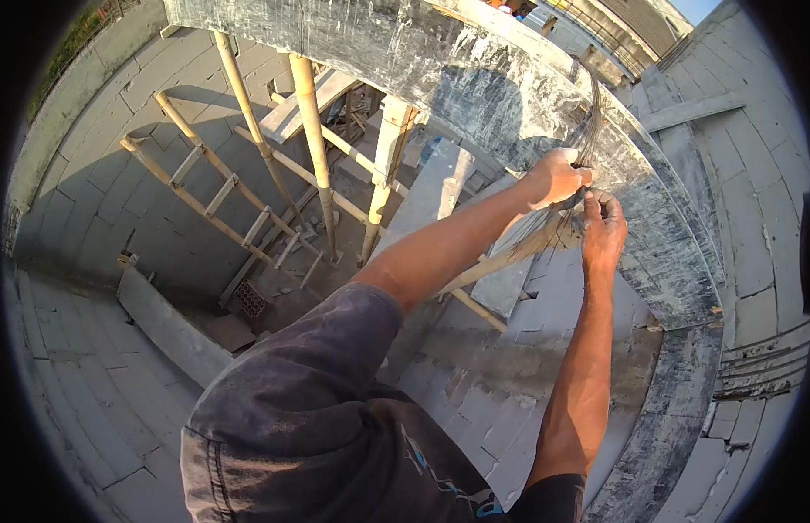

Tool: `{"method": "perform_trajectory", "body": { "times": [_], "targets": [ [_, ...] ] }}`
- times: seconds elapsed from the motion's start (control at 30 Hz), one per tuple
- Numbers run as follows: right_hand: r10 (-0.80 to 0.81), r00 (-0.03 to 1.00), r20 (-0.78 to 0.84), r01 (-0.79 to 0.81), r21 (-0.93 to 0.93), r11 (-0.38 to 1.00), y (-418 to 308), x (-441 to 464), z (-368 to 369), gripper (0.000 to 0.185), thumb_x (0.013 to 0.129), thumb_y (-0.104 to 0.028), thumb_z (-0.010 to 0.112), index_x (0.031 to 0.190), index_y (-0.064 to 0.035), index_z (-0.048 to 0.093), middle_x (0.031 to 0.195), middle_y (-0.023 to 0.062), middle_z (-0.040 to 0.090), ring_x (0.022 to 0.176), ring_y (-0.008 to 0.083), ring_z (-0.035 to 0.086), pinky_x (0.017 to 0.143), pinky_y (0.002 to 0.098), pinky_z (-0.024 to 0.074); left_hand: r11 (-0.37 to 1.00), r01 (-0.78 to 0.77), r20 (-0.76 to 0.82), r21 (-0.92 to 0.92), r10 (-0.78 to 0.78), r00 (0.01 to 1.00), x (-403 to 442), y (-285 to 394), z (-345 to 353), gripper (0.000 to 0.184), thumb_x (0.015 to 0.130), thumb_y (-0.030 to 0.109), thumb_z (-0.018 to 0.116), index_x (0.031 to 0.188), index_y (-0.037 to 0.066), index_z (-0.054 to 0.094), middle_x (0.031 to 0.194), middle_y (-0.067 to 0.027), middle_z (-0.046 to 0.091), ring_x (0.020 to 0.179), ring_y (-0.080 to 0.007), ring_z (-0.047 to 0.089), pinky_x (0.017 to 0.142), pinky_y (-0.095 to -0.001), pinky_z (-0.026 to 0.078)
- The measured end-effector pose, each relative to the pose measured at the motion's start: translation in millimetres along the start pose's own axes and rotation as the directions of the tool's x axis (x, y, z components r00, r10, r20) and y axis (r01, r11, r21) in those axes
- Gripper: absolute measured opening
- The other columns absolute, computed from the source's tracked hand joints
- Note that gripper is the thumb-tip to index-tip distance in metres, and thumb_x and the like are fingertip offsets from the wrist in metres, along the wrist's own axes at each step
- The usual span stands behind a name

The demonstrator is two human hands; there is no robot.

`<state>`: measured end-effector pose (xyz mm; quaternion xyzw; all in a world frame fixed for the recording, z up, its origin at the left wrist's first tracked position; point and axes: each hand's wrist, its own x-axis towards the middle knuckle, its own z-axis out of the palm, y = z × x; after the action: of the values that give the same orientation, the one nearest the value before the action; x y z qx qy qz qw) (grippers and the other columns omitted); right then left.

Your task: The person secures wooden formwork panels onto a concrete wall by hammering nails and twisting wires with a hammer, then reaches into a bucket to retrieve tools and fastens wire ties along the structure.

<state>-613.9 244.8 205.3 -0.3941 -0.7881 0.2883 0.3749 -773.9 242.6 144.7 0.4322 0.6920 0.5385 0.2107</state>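
Note:
A bundle of thin wire hangs over the upper edge of a worn grey formwork board, its loose ends fanning out below my hands. My left hand is closed around the middle of this bundle, against the board's face. Just below and to the right, my right hand is closed in a pinch with thumb and fingertips at the wires. Which strands lie between those fingertips is too small to make out.
Bamboo poles stand under the board at the left, beside a bamboo ladder leaning in the pit below. Block walls surround the drop. A hollow brick lies on the floor. Rebar ends project at the right.

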Motion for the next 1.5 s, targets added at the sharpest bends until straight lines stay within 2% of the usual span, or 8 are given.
{"method": "perform_trajectory", "body": {
  "times": [0.23, 0.53, 0.63, 0.87, 0.97, 1.03, 1.27, 1.5],
  "targets": [
    [0.222, 0.967, 0.128, -0.252, 0.33, 0.91, 11, 4, 18, 0.016, 0.097, -0.022, 0.066, 0.095, -0.0061, 0.067, 0.078, 0.0004, 0.064, 0.06, 0.0055, 0.053, 0.051, 0.0223, 0.0441, 1.0, 0.007, 0.004, -0.029, -0.007, 1.0, 1, 7, 3, 0.042, 0.098, 0.025, 0.058, 0.133, 0.002, 0.054, 0.124, -0.0198, 0.06, 0.111, -0.0341, 0.058, 0.1, -0.0464, 0.045],
    [0.149, 0.969, 0.197, -0.194, 0.239, 0.951, 10, 9, 22, 0.019, 0.101, -0.021, 0.059, 0.091, -0.0041, 0.062, 0.068, -0.001, 0.055, 0.054, 0.0047, 0.045, 0.046, 0.0228, 0.0345, 0.999, 0.019, 0.017, -0.031, -0.019, 1.0, 5, 11, 1, 0.043, 0.098, 0.026, 0.058, 0.134, 0.002, 0.054, 0.125, -0.0201, 0.06, 0.111, -0.0345, 0.057, 0.1, -0.0463, 0.045],
    [0.091, 0.975, 0.204, -0.11, 0.084, 0.99, 15, 13, 22, 0.021, 0.102, -0.022, 0.056, 0.092, -0.0036, 0.06, 0.067, -0.002, 0.051, 0.055, 0.0054, 0.044, 0.048, 0.0252, 0.0353, 0.999, 0.016, 0.02, -0.03, -0.015, 1.0, 6, 14, -4, 0.044, 0.098, 0.026, 0.058, 0.134, 0.002, 0.053, 0.126, -0.0202, 0.059, 0.112, -0.0347, 0.057, 0.1, -0.0462, 0.045],
    [0.092, 0.963, 0.252, -0.13, 0.139, 0.982, 19, 16, 12, 0.024, 0.102, -0.025, 0.053, 0.095, -0.0023, 0.058, 0.072, 0.001, 0.052, 0.059, 0.0083, 0.046, 0.053, 0.0293, 0.0392, 1.0, 0.008, 0.007, -0.018, -0.008, 1.0, 5, 9, -9, 0.045, 0.098, 0.027, 0.059, 0.135, 0.002, 0.053, 0.127, -0.0204, 0.059, 0.112, -0.0351, 0.057, 0.101, -0.0461, 0.044],
    [0.022, 0.994, 0.104, -0.01, -0.117, 0.993, 20, 15, 5, 0.023, 0.1, -0.023, 0.052, 0.098, -0.001, 0.058, 0.077, 0.0093, 0.061, 0.067, 0.0167, 0.056, 0.064, 0.0352, 0.0473, 1.0, -0.007, 0.022, -0.005, 0.007, 1.0, 2, 4, -17, 0.046, 0.097, 0.028, 0.059, 0.135, 0.002, 0.053, 0.127, -0.0205, 0.059, 0.113, -0.0352, 0.057, 0.101, -0.0461, 0.044],
    [0.021, 0.999, 0.029, -0.018, -0.091, 0.996, 23, 16, 2, 0.02, 0.097, -0.019, 0.053, 0.101, 0.0001, 0.058, 0.083, 0.0136, 0.065, 0.073, 0.0219, 0.06, 0.07, 0.0381, 0.049, 1.0, -0.01, 0.037, 0.009, 0.01, 0.999, 2, 4, -22, 0.046, 0.097, 0.028, 0.059, 0.135, 0.002, 0.053, 0.127, -0.0205, 0.058, 0.113, -0.0353, 0.057, 0.101, -0.0461, 0.044],
    [-0.044, 0.992, -0.116, 0.056, 0.103, 0.993, 5, 9, -34, 0.018, 0.093, -0.013, 0.056, 0.097, 0.0007, 0.066, 0.072, 0.0058, 0.063, 0.064, 0.0114, 0.055, 0.061, 0.0314, 0.0468, 0.999, -0.018, 0.04, 0.051, 0.016, 0.999, -5, 7, -24, 0.047, 0.097, 0.029, 0.059, 0.135, 0.002, 0.052, 0.128, -0.0207, 0.058, 0.113, -0.0357, 0.057, 0.101, -0.046, 0.044],
    [0.023, 0.978, -0.21, -0.065, -0.194, 0.979, 9, -17, -89, 0.023, 0.092, -0.021, 0.053, 0.101, -0.0036, 0.067, 0.075, 0.0122, 0.065, 0.066, 0.0212, 0.06, 0.067, 0.0361, 0.048, 0.997, -0.039, 0.038, 0.067, 0.037, 0.999, -6, 12, -30, 0.049, 0.097, 0.03, 0.06, 0.136, 0.001, 0.052, 0.129, -0.0209, 0.057, 0.114, -0.036, 0.057, 0.101, -0.0459, 0.044]
  ]
}}
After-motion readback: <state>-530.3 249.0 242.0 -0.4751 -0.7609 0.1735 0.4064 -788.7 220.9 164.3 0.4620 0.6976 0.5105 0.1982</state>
